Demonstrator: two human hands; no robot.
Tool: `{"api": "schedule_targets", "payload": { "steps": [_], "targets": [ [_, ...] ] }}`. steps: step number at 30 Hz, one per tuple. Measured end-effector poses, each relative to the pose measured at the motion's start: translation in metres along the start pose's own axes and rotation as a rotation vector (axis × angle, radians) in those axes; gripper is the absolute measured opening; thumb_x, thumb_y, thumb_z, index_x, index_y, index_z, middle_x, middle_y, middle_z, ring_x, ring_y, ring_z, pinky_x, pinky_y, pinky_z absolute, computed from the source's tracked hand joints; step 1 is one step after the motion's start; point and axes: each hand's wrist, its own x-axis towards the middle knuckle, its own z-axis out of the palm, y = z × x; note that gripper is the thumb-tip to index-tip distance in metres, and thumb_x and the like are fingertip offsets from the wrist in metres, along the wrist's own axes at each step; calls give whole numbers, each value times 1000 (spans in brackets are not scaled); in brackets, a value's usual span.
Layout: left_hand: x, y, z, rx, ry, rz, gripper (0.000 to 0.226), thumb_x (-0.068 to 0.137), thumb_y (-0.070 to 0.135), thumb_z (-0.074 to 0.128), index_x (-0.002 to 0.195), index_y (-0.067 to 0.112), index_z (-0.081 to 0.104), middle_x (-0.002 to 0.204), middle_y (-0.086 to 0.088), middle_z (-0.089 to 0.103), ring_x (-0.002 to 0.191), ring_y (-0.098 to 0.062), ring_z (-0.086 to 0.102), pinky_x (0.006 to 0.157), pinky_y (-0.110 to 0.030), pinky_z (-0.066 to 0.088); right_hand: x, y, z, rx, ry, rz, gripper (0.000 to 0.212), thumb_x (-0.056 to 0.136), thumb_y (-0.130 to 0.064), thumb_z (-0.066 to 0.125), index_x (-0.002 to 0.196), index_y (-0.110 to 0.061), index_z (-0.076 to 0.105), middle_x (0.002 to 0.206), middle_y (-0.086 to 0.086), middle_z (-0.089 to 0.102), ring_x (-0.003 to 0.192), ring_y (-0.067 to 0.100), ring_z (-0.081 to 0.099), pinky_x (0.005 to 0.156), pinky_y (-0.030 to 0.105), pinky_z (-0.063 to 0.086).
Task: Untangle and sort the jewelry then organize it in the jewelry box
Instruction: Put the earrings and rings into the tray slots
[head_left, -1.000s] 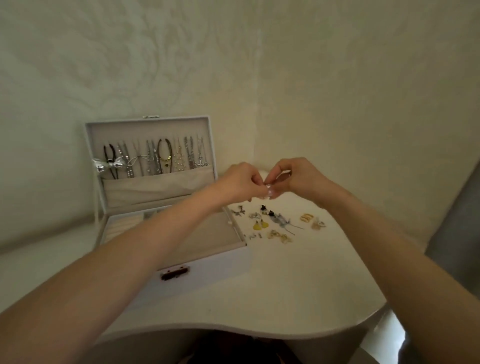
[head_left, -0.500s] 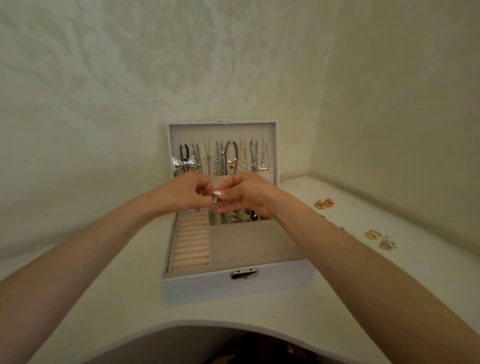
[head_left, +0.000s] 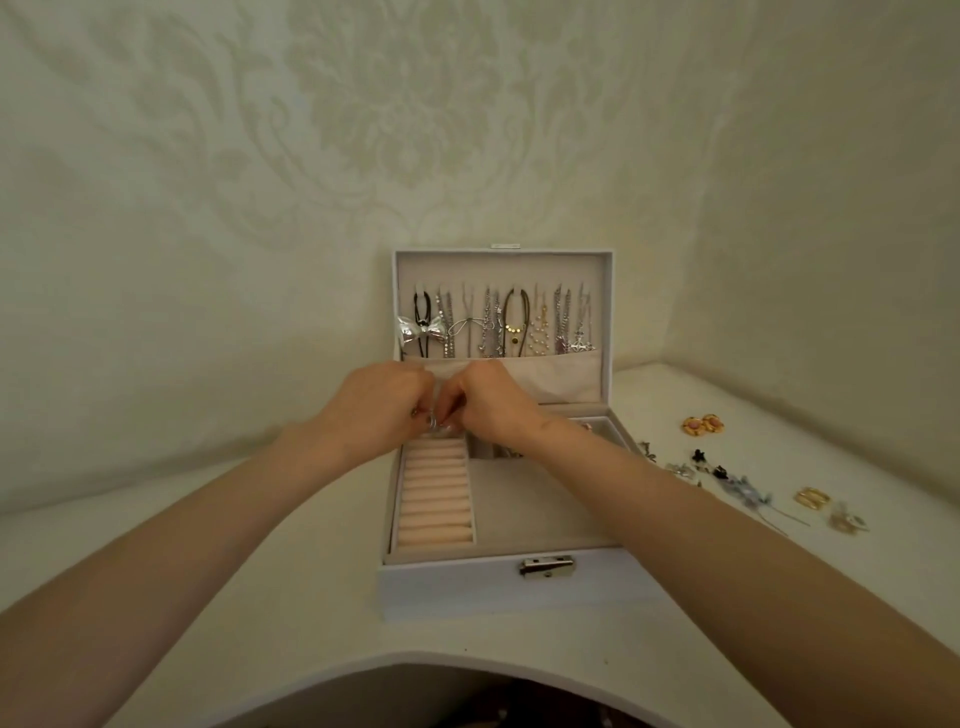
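A white jewelry box (head_left: 467, 582) stands open in the middle of the table. Several necklaces (head_left: 498, 325) hang in its lid. My left hand (head_left: 382, 408) and my right hand (head_left: 485, 400) meet over the back end of the peach ring rolls (head_left: 436, 499). Their fingertips pinch a small silver piece of jewelry (head_left: 434, 423) between them, just above the rolls. What kind of piece it is cannot be made out. My right forearm hides part of the back compartments.
Loose earrings lie on the table right of the box: a gold-and-pink pair (head_left: 702, 424), dark and silver pieces (head_left: 727, 480), gold hoops (head_left: 811, 499). The table's curved front edge (head_left: 415, 657) is near me. Walls close in behind and at right.
Both hands carried the small piece from above the loose earrings over to the box and lowered it to the ring rolls. My view turned to face the box.
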Motion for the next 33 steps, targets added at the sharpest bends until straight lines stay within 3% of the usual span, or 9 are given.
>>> {"api": "schedule_targets", "payload": {
  "steps": [8,10,12,14,17,20,22,27,33],
  "targets": [
    [-7,3,10,17,43,55,25,88,25,56,106,8,58,110,-8,63,102,-31,60,72,-35,43,2,0,11,-12,77,-60,24,66,15,67,87,2,64,82,13,67,72,16,54,53,2,32],
    [-6,4,14,35,50,60,25,88,24,56,106,6,58,108,-9,63,100,-32,60,70,-35,43,2,0,5,50,45,-15,27,68,19,63,88,1,64,81,15,69,68,16,60,53,3,38],
    [-6,5,17,54,71,52,24,87,22,55,104,5,60,106,-9,63,97,-32,61,67,-34,42,2,-1,-3,143,-6,53,30,72,21,62,91,-2,63,77,10,69,60,6,61,51,5,43],
    [-9,5,21,50,138,87,20,82,18,62,94,3,63,96,-12,65,85,-34,65,59,-34,43,2,-3,-8,192,-62,79,31,74,18,64,92,-6,61,69,0,65,53,-4,59,50,6,44],
    [-12,4,22,11,181,116,21,71,19,75,74,2,62,75,-14,66,62,-35,65,46,-34,44,2,-4,-7,177,-90,63,35,70,14,70,90,-13,59,70,-4,63,64,3,61,64,16,52],
    [-10,1,19,-44,98,65,20,85,28,63,87,9,62,94,-7,67,88,-30,63,64,-32,42,0,-4,-3,185,-68,36,33,67,12,74,86,-12,61,80,5,67,78,17,65,78,33,57],
    [-6,-5,15,-73,5,61,20,87,33,60,92,14,63,102,0,65,97,-23,59,71,-28,39,-1,-4,-1,161,-82,15,30,66,8,78,86,-9,64,86,9,69,79,15,64,79,31,55],
    [-5,-14,10,-140,-129,106,14,83,31,66,88,17,65,101,2,65,96,-20,59,73,-27,38,-4,-4,-1,57,-122,-27,25,67,-6,83,90,-5,73,89,9,71,80,13,62,78,27,52],
    [-7,-3,16,-74,3,35,14,84,27,63,90,15,62,102,-2,65,99,-24,59,73,-29,40,-8,-3,-2,2,-82,-68,23,71,-5,78,92,-3,70,91,12,70,79,15,59,75,30,50]
  ]
}}
